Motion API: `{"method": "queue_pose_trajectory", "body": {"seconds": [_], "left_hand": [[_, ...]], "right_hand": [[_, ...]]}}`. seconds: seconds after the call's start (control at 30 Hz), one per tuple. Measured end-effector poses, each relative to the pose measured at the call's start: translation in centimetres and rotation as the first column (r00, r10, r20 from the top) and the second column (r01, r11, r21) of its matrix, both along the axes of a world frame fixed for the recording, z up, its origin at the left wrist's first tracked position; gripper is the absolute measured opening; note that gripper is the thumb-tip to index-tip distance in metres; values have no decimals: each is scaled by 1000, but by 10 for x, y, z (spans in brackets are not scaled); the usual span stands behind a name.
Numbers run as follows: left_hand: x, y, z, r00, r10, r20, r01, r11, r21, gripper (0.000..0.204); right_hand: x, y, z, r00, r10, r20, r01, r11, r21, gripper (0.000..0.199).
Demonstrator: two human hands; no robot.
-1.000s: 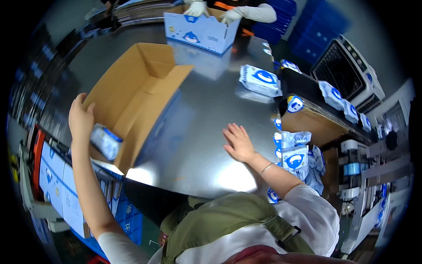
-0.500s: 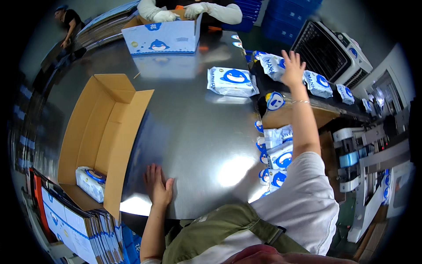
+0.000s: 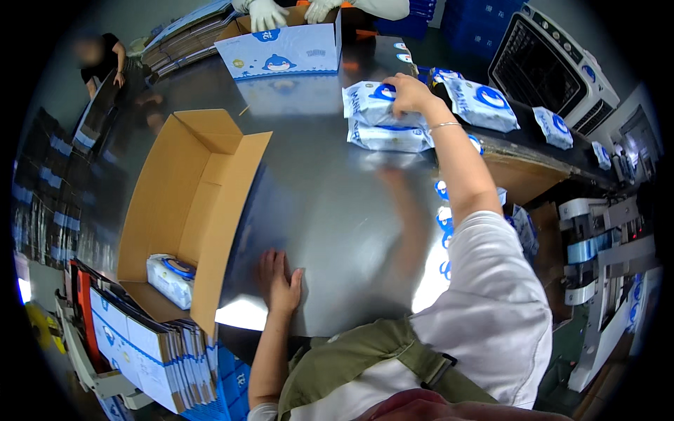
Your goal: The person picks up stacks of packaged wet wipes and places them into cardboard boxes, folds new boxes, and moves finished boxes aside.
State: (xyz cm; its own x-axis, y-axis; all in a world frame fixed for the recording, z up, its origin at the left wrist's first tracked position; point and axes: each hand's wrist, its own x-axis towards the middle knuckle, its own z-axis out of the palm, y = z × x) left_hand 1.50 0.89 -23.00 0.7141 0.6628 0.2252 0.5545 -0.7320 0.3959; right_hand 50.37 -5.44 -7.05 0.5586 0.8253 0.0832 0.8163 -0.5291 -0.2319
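My right hand [image 3: 413, 97] grips a white-and-blue pack of wet wipes [image 3: 366, 105] from above, at the table's far right edge. That pack lies over a second pack of wipes [image 3: 390, 138], which rests flat on the metal table [image 3: 330, 224]. Fingers spread, my left hand [image 3: 279, 282] lies on the table near its front edge and holds nothing. To its left is an open brown carton [image 3: 235, 203], tilted on its side, with one pack of wipes [image 3: 170, 282] at its near end.
A black conveyor belt [image 3: 516, 144] carries more packs [image 3: 484, 105] on the right. Across the table, a person's gloved hands [image 3: 268, 14] are at a printed carton [image 3: 281, 55]. Folded cartons [image 3: 133, 344] stand at the lower left. Stickers [image 3: 444, 219] line the right table edge.
My right hand has moved left from the belt to the table, bringing a pack of wipes over the one lying there. My left hand stays on the table. The view has shifted slightly.
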Motion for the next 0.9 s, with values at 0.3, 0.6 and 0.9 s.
{"method": "queue_pose_trajectory", "body": {"seconds": [0.3, 0.6, 0.9], "left_hand": [[-29, -101, 11, 948, 39, 315, 220, 634, -742, 49], [13, -117, 56, 808, -480, 342, 552, 821, -150, 63], [34, -50, 110, 878, -445, -175, 461, 886, 58, 92]], "right_hand": [[-295, -134, -25, 869, 413, 271, -440, 897, 45, 78], [-215, -73, -21, 866, 401, -299, -417, 909, 10, 112], [-192, -54, -50, 243, 467, -850, -517, 804, 294, 97]]}}
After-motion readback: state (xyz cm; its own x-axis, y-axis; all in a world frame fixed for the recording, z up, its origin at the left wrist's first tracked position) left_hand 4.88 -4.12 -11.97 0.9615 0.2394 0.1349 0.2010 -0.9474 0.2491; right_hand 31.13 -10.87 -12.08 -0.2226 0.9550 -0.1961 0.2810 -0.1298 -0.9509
